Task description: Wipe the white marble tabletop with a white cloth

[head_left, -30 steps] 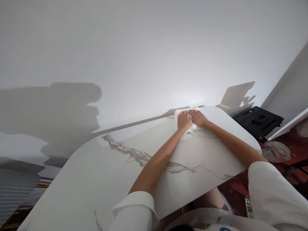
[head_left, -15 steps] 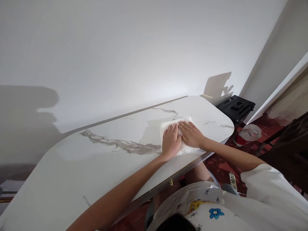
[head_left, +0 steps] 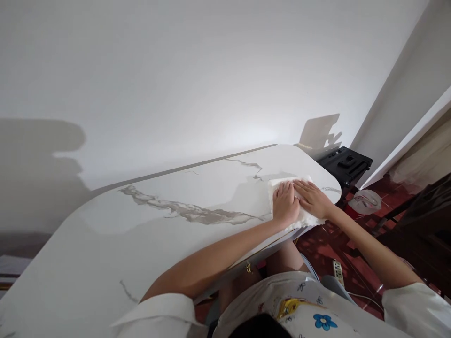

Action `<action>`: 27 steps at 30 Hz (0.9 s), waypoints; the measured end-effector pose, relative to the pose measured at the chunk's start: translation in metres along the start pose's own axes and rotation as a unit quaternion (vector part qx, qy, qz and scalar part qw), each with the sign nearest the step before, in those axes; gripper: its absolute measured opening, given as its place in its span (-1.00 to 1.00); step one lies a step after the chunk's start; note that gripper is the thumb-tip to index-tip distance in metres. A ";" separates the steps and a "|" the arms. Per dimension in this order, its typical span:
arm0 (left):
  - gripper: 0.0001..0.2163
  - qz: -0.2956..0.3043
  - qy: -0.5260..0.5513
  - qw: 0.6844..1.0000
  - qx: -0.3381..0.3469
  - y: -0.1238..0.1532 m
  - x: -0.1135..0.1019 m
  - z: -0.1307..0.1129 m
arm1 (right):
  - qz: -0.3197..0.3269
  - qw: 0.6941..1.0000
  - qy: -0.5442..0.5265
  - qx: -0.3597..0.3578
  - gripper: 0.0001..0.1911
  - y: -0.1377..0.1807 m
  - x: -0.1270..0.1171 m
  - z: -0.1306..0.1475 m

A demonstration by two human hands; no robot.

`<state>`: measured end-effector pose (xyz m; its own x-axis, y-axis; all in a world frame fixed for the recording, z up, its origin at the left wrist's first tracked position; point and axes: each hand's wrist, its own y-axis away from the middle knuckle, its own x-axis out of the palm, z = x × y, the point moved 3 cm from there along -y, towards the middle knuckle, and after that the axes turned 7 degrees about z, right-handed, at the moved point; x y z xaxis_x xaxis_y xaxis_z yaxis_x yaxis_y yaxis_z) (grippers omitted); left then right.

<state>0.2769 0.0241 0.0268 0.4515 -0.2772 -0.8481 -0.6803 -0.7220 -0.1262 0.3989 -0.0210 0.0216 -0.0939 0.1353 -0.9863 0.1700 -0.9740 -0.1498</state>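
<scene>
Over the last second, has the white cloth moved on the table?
Yes. The white cloth, under left hand and right hand, slid from the far edge of the table to its near edge, then right, past the grey vein.

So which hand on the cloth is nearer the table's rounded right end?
The right hand, lying flat on the white cloth toward that corner of the table; the left hand lies beside it, further inward.

Single head cam, close above the table [head_left: 105, 253], faces fwd and down, horizon seemingly tilted.
</scene>
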 end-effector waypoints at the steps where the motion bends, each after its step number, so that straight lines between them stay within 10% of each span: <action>1: -0.49 -0.001 -0.002 1.000 0.002 -0.009 0.000 0.000 | 0.001 1.000 0.006 0.005 -0.43 -0.006 0.000 -0.007; 27: -0.57 -0.118 -0.153 0.980 -0.056 -0.203 -0.056 0.131 | 0.014 0.999 0.026 -0.032 -0.45 -0.263 0.021 -0.072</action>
<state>0.3141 0.2694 0.0328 0.3824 0.0958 -0.9190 -0.5034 -0.8124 -0.2941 0.4232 0.2513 0.0352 -0.0366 0.1194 -0.9922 0.2350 -0.9640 -0.1247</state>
